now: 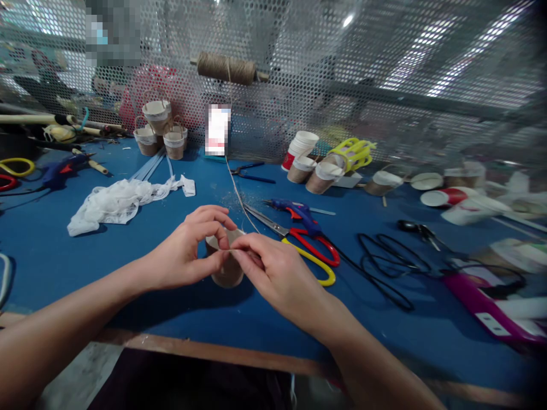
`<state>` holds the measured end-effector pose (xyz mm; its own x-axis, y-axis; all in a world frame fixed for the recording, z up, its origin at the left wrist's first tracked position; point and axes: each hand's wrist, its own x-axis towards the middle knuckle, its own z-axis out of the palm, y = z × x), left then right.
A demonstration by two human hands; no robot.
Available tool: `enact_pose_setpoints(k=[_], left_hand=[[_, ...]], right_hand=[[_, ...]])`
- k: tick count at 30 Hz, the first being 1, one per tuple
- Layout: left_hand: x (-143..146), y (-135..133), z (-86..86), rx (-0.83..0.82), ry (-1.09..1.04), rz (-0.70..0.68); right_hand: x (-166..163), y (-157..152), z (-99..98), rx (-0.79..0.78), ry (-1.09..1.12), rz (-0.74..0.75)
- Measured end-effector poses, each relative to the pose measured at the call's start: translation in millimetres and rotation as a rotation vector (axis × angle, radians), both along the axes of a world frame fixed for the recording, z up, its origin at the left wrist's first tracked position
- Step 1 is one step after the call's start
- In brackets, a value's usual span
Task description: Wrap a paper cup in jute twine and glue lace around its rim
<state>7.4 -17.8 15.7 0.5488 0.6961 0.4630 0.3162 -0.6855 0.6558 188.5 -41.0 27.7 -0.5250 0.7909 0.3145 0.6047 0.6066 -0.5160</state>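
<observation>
Worktable, blue top, brown wooden front edge (pixel 205 350); nearest item.

Left hand (pixel 186 247): thumb and forefinger pinched together, remaining fingers loosely curled, above the table.

Right hand (pixel 277 267): thumb and forefinger likewise pinched, tips meeting those of the left.

Thin pale strand (pixel 231 250): gripped between the fingertips of both hands; mostly hidden.

Small brown tapered cup (pixel 228 274): upright on the table, directly behind the pinched fingers, partly covered by them.

Purple power strip with white socket panel (pixel 491 323): far right, about level with the hands.

Black cable (pixel 391 257): loosely looped, right of the right hand.

Large scissors, one handle loop red, one yellow (pixel 280 229): flat, just beyond the right hand, blades pointing away to the left.

Blue glue gun with red trigger (pixel 299 213): on its side, beside the scissors.

White gauzy lace (pixel 117 205): crumpled heap, beyond the left hand.

Blue-handled pliers (pixel 254 173): farther back, near centre.

Two brown cups with white rims (pixel 323 177): back right, side by side, before a stack of white paper cups (pixel 304 143).

Three brown baskets with white bands (pixel 156 117): back left, one atop two.

Brown twine spool (pixel 225 67): horizontal, at the perforated metal screen (pixel 307 108); one strand hangs down to the table.
</observation>
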Motion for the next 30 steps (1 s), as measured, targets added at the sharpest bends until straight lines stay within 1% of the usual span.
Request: enact_pose_setpoints(k=[5,9,12,15,17,19,21,25,28,30], left_hand=[[0,0,-1.9,0.001,0.007,0.013],[0,2,-1.8,-0.035,-0.006,0.002],[-4,6,-2.7,-0.096,-0.043,-0.009],[-8,12,-5.6,-0.178,-0.096,0.028],[-11,17,-8.3,-0.213,-0.119,0.054],[-13,21,-11.2,-0.229,-0.128,0.071],[-14,24,-13.6,-0.235,-0.134,0.082],[-15,27,-16.2,-0.232,-0.125,0.083],[-15,27,-15.9,-0.215,-0.106,0.070],[-15,27,-15.3,-0.199,-0.088,0.059]], right_hand=[[0,0,0.4,-0.007,0.012,0.006],[0,1,-1.2,-0.011,0.032,-0.004],[1,1,-3.2,-0.024,0.066,-0.063],[3,0,-3.7,-0.012,0.156,-0.165],[5,1,-3.1,-0.028,0.182,-0.204],[5,1,-2.6,-0.082,0.153,-0.189],[6,3,-3.1,-0.140,0.095,-0.132],[5,6,-7.2,-0.185,0.007,-0.052],[5,9,-7.7,-0.168,0.019,-0.059],[9,15,-3.4,-0.128,0.044,-0.135]])
